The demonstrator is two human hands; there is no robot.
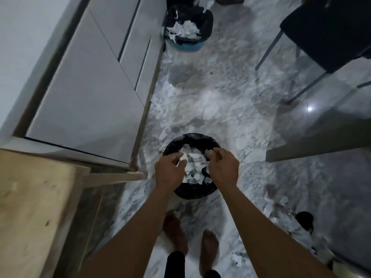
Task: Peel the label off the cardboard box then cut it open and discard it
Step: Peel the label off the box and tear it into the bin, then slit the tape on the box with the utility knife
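Observation:
Both my hands hang over a round bin lined with a black bag point(192, 192) on the floor; it holds several white torn label scraps point(195, 157). My left hand point(170, 170) is curled with a white scrap at its fingertips. My right hand point(222, 164) pinches a small white scrap between thumb and fingers over the bin's far side. No cardboard box is in view.
A second black-lined bin point(188, 27) full of paper stands farther ahead by white cabinets point(84, 83). A wooden table corner point(34, 207) is at the left. A black chair point(329, 31) stands at the right. Paper scraps point(281, 215) litter the marble floor; my bare feet point(190, 241) stand below.

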